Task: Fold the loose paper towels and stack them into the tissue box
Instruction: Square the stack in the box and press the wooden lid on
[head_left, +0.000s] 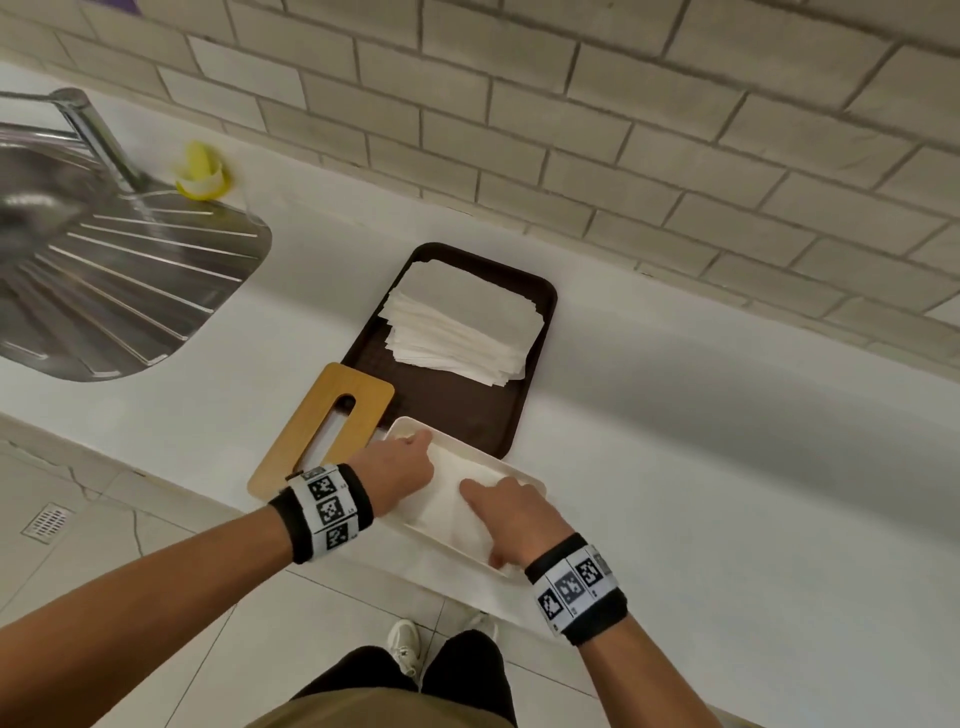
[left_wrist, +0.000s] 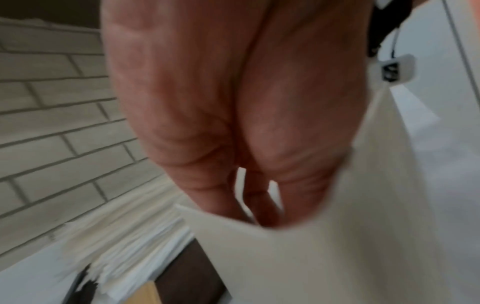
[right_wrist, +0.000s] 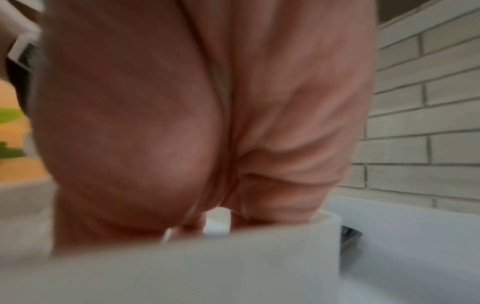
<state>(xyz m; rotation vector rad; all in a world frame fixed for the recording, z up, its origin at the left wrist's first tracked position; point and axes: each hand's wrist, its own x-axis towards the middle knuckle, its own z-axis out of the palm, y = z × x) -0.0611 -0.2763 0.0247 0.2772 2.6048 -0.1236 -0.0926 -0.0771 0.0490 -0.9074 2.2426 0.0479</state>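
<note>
Head view looks down on a smooth white counter (head_left: 675, 415) set against a wall of pale grey brick-shaped tiles (head_left: 571, 104), with light floor tiles and a small metal floor drain (head_left: 48, 521) below its front edge. At far left a steel sink (head_left: 104, 291) with a ribbed draining board and a chrome tap (head_left: 98, 135) is let into the counter, and a blurred yellow object (head_left: 202, 171) stands beside the tap. Toward the middle lies a flat wooden lid (head_left: 322, 431) with rounded corners and a long oval slot, touching a dark brown tray (head_left: 457, 410) with a raised rim. A thick, slightly fanned stack of paper towels (head_left: 462, 322) sits on the tray's far half. Near the counter's front edge is the white, rounded tissue box (head_left: 524, 480), open, with a folded towel (head_left: 457, 504) lying inside. The left hand (head_left: 400, 467) and right hand (head_left: 514, 519) both press down on that towel with fingers extended and holding nothing; the wrist views are blurred and mostly palm. Each wrist wears a black band with square black-and-white coded markers; no readable writing shows.
</note>
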